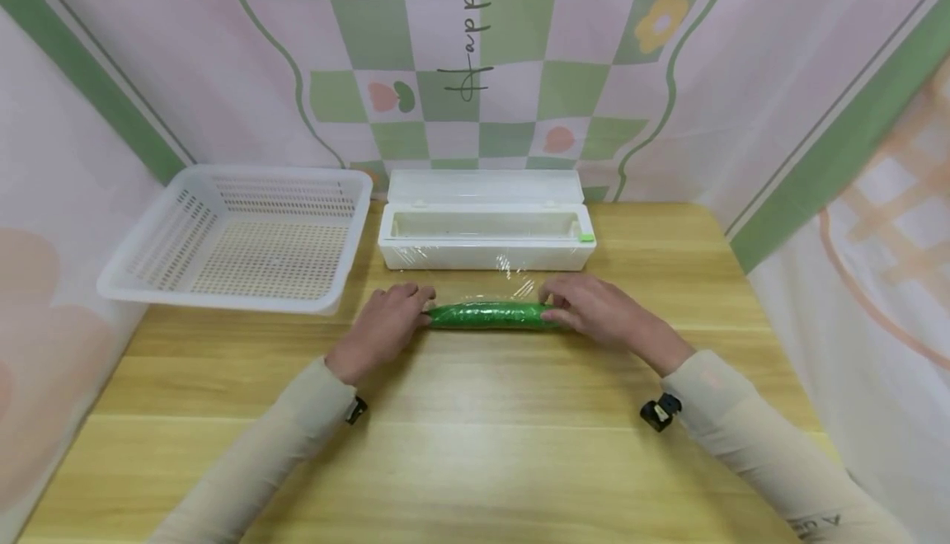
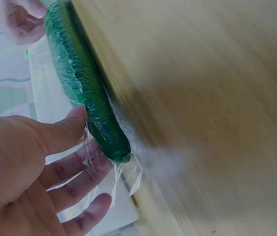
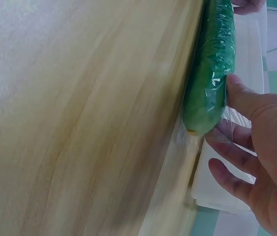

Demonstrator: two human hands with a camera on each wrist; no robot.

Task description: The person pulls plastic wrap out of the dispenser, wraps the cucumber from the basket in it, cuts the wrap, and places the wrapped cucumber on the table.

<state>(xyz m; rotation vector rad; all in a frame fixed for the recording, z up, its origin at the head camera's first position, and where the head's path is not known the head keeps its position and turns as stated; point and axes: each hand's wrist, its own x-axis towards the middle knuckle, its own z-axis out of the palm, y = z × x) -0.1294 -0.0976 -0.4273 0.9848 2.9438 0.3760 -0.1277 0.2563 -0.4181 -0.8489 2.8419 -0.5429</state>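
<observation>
A green cucumber (image 1: 486, 315) lies crosswise on the table, wrapped in shiny cling film that trails past its ends. My left hand (image 1: 389, 321) grips its left end; in the left wrist view the thumb presses the side and the fingers curl behind, through the loose film (image 2: 123, 179). At the other end, my right hand (image 1: 594, 307) holds the cucumber between thumb and fingers, the paler tip (image 3: 197, 123) showing below the thumb in the right wrist view. Clear film stretches from the cucumber back toward a white cling film box (image 1: 486, 255), whose lid stands raised.
A white slotted plastic basket (image 1: 326, 301) sits at the back left of the wooden table (image 1: 475, 461). A small green tab (image 1: 586, 238) marks the box's right front edge. Behind, a checked fabric curtain (image 1: 512, 33) hangs close to the table's back edge.
</observation>
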